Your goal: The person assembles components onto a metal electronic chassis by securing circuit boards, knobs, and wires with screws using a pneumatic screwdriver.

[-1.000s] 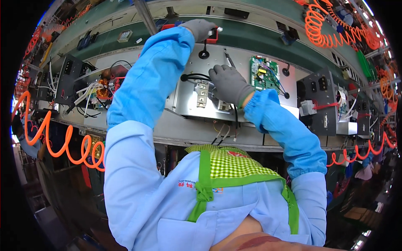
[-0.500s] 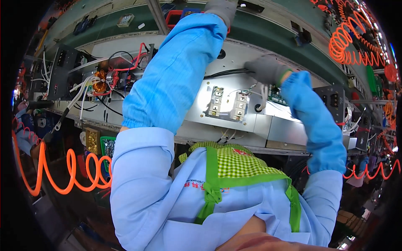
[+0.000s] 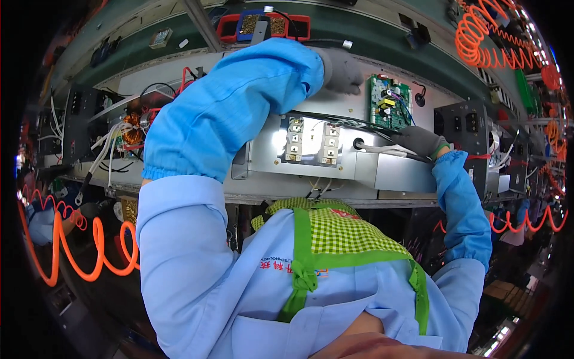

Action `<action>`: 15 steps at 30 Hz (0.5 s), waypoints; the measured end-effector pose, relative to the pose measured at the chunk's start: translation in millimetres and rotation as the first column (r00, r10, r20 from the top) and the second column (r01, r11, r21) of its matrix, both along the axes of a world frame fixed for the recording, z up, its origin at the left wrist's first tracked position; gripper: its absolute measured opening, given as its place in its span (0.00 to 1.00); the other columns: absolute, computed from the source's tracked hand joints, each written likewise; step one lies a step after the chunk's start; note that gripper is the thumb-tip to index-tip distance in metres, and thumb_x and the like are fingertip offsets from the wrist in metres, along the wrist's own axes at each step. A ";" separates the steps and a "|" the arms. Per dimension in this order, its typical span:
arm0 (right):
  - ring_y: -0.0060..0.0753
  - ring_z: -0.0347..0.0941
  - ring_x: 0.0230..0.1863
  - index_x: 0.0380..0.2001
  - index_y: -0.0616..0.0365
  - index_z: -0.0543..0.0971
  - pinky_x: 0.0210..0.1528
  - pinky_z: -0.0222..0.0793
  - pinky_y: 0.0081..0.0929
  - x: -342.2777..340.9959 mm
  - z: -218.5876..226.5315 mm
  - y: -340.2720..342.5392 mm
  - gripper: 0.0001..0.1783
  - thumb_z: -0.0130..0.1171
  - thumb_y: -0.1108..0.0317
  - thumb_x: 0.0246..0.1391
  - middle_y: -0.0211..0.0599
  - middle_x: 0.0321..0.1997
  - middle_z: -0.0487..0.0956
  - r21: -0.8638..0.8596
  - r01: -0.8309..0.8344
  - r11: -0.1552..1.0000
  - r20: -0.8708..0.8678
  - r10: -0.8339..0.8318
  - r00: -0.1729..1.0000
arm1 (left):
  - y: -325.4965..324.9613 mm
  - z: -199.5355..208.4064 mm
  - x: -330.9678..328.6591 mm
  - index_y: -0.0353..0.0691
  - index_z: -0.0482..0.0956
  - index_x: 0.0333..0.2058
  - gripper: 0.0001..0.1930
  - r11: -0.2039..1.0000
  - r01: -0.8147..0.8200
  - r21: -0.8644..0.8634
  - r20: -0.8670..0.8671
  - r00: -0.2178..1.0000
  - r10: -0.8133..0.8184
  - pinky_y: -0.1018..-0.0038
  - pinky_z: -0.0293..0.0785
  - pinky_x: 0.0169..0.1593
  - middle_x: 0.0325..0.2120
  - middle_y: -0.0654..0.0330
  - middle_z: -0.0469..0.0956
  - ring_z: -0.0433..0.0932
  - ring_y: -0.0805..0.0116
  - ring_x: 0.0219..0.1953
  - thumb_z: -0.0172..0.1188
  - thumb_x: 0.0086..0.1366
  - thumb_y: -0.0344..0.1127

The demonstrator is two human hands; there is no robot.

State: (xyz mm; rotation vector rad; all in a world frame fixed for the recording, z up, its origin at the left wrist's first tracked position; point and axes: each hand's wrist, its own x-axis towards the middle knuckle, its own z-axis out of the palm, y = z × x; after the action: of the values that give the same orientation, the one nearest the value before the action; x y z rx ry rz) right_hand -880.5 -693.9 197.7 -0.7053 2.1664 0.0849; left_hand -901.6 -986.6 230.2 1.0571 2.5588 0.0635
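My right hand, in a grey glove, is closed around black cables at the near edge of a green circuit board. White wires run from a round hole in the metal chassis to beneath that hand. My left hand, gloved too, hangs over the chassis's far part, left of the board. Its fingers are slightly bent and a little blurred, and nothing shows in them. Two pale terminal modules sit side by side on a shiny plate between my arms.
Red and blue bins of small brass-coloured parts stand at the far side, a dark tool beside them. Left lies a copper coil among wires. A dark box borders the chassis at right. Orange coiled hoses hang on both sides.
My left hand has come back from the bins to over the chassis. My right hand has moved right and nearer with the black cables, uncovering the green board. The view has shifted slightly.
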 end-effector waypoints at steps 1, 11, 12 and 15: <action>0.50 0.73 0.40 0.45 0.60 0.76 0.43 0.69 0.39 0.8 -0.1 3.7 0.21 0.44 0.55 0.62 0.50 0.36 0.76 -0.063 -0.152 0.986 -0.055 0.149 0.987 | 3.0 -5.1 9.3 0.44 0.79 0.38 0.18 0.986 0.021 0.164 0.021 0.999 -0.025 0.59 0.71 0.46 0.32 0.52 0.78 0.76 0.50 0.39 0.50 0.64 0.51; 0.52 0.75 0.42 0.38 0.59 0.79 0.47 0.69 0.40 -5.9 -25.6 5.7 0.23 0.46 0.51 0.57 0.49 0.39 0.79 0.066 -0.219 0.973 -0.053 0.222 0.974 | 89.3 -19.3 58.7 0.44 0.84 0.35 0.10 0.974 0.131 -0.186 -0.103 0.983 -0.151 0.63 0.77 0.35 0.34 0.58 0.81 0.81 0.57 0.37 0.59 0.53 0.35; 0.51 0.75 0.43 0.39 0.59 0.79 0.47 0.68 0.40 -1.2 -16.4 -0.6 0.23 0.47 0.50 0.57 0.49 0.39 0.79 0.054 -0.151 0.987 -0.052 0.154 0.987 | 90.5 -20.5 60.4 0.44 0.84 0.35 0.10 0.967 0.132 -0.220 -0.101 0.982 -0.157 0.63 0.77 0.34 0.34 0.59 0.82 0.81 0.57 0.36 0.59 0.53 0.33; 0.51 0.75 0.43 0.40 0.58 0.79 0.48 0.68 0.40 7.6 6.7 3.8 0.24 0.46 0.50 0.57 0.49 0.39 0.79 -0.076 -0.105 0.992 -0.068 0.100 0.993 | 79.6 -2.9 65.0 0.44 0.84 0.37 0.11 0.976 0.097 -0.195 0.040 0.995 -0.091 0.63 0.77 0.38 0.35 0.57 0.81 0.80 0.56 0.38 0.58 0.54 0.33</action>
State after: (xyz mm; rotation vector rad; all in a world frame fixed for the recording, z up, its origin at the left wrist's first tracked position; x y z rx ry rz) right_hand -873.0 -690.1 204.4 -0.8703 2.2043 0.0764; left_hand -836.5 -907.0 227.3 1.0895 2.4243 -0.1921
